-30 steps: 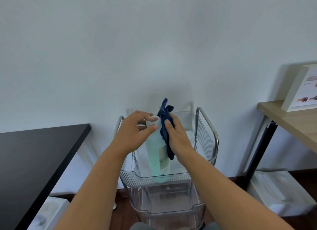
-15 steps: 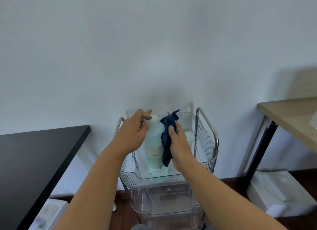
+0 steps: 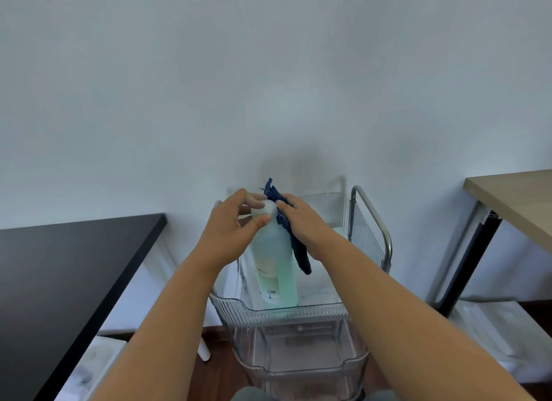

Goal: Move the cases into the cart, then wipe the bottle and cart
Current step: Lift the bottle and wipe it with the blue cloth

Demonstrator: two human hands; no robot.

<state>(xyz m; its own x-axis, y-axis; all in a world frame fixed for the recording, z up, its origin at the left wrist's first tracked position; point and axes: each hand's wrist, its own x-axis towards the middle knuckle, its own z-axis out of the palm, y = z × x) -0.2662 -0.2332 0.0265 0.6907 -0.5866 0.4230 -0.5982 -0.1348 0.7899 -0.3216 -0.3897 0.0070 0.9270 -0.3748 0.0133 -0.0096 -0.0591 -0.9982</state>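
Observation:
A tall pale-green bottle (image 3: 273,260) with a white cap stands upright in the top tray of a clear plastic cart (image 3: 286,314). My left hand (image 3: 230,230) grips the bottle at its neck and cap. My right hand (image 3: 301,221) presses a dark blue cloth (image 3: 298,251) against the bottle's upper right side; the cloth's tail hangs down beside the bottle. No cases are visible in the cart's trays.
A black table (image 3: 59,278) stands to the left and a wooden desk (image 3: 516,197) on black legs to the right. The cart has a metal handle frame (image 3: 373,221) at its right side and stands against a white wall. White boxes lie on the floor.
My right hand with the cloth has moved up from the bottle's middle to near its cap. My left hand stays at the cap. The camera has tilted slightly.

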